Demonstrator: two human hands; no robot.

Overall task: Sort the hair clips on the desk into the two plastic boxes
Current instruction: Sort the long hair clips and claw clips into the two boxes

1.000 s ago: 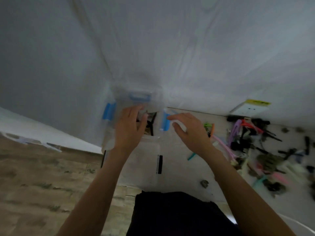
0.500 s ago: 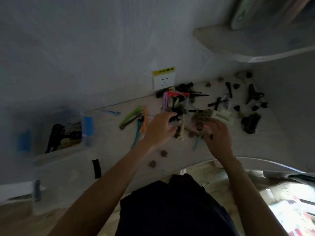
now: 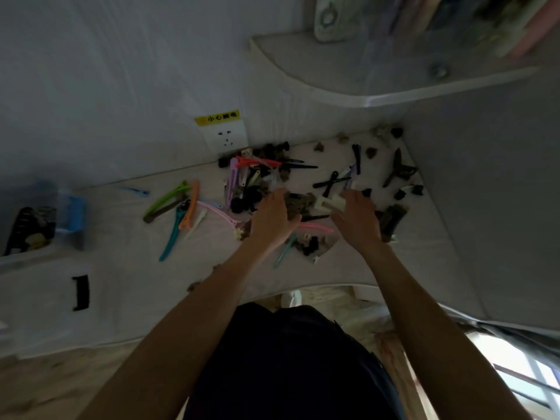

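I see both hands, left (image 3: 272, 218) and right (image 3: 356, 219), fingers loosely spread over clips (image 3: 260, 180) mid-tabletop (image 3: 127, 286); socket label (image 3: 217, 117) reads 小心触电.

Dim overall, daylight glare lower right; motion blur upper right and left edge, wide-angle bending at edges.

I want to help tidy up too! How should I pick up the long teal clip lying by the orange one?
The teal clip lies flat, slanting toward the desk's front edge. Its far end sits tucked beside the orange clip, so probably pinch the free near end, coming down from above and the front, fingers on its two long sides.
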